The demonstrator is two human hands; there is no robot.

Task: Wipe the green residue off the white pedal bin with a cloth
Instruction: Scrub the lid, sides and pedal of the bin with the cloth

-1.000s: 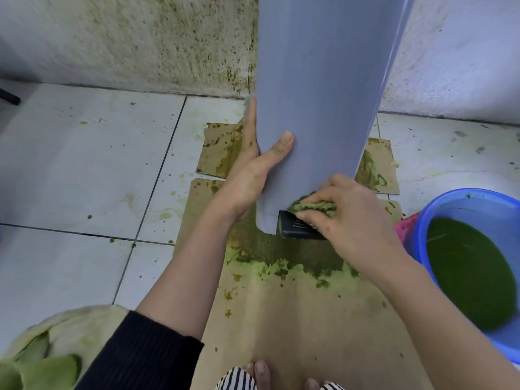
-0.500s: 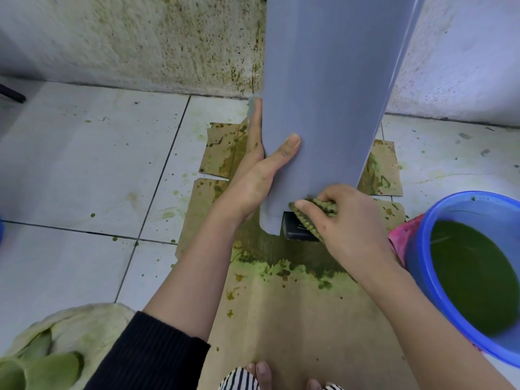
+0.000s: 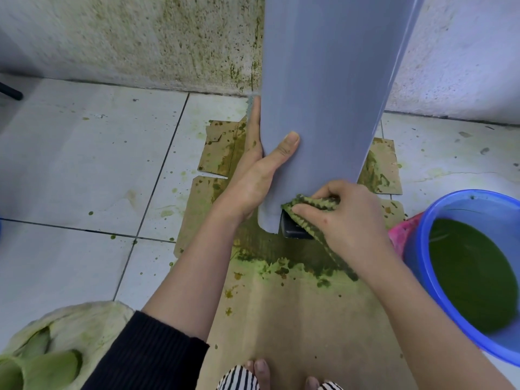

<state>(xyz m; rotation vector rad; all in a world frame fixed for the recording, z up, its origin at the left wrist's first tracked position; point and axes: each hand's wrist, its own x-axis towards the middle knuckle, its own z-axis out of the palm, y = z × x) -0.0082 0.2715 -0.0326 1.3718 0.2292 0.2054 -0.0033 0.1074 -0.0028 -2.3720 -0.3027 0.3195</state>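
Observation:
The tall pedal bin (image 3: 326,88) looks grey-white and stands on stained cardboard (image 3: 295,311). My left hand (image 3: 253,175) holds its lower left side, fingers behind it and thumb across the front. My right hand (image 3: 346,220) grips a green-soiled cloth (image 3: 312,205) and presses it against the bin's bottom edge, just above the black pedal (image 3: 294,230). A tail of the cloth hangs down under my wrist.
A blue bucket (image 3: 422,266) of green water stands at the right, with something pink (image 3: 401,235) beside it. A green-stained cloth heap (image 3: 64,339) lies at the lower left. The wall (image 3: 140,43) and floor tiles (image 3: 84,164) are spattered green. My toes (image 3: 261,370) show at the bottom.
My right hand has slid the cloth a little up and right along the bin's bottom edge, uncovering more of the pedal. The left hand keeps its hold on the bin.

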